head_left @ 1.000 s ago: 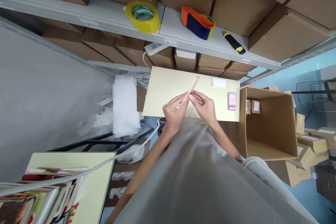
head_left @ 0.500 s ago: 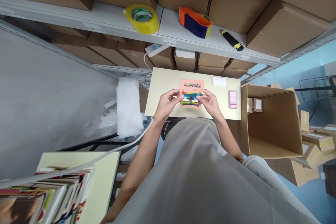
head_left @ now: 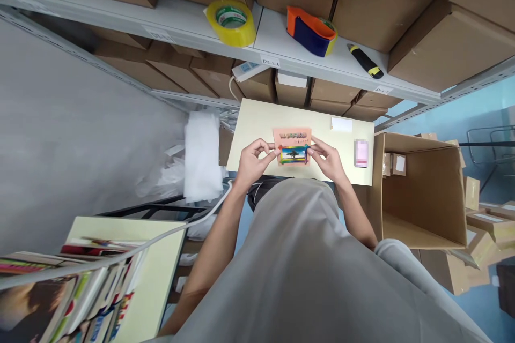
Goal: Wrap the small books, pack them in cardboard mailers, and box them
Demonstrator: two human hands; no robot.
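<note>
A small pink book (head_left: 294, 154) with a tree picture and dark lettering on its cover is held over the pale table (head_left: 257, 123). My left hand (head_left: 252, 162) pinches its left edge between thumb and fingers. On the opposite side, my right hand (head_left: 329, 163) grips the right edge the same way. To the right on the tabletop are a pink-and-white object (head_left: 361, 153), blurred out, and a small white pad or box (head_left: 341, 124).
Above the table, a shelf carries yellow tape (head_left: 232, 24), an orange-and-blue tape dispenser (head_left: 309, 32) and a utility knife (head_left: 365, 61). An open carton (head_left: 422, 193) stands at right. White wrap (head_left: 202, 155) and stacked books (head_left: 88, 295) are at left; a grey cable (head_left: 169, 234) crosses there.
The book has tipped so its cover looks shorter and its lettering more squashed. Both hands stay on its edges, the fingers slightly shifted. The whole view has swung a little.
</note>
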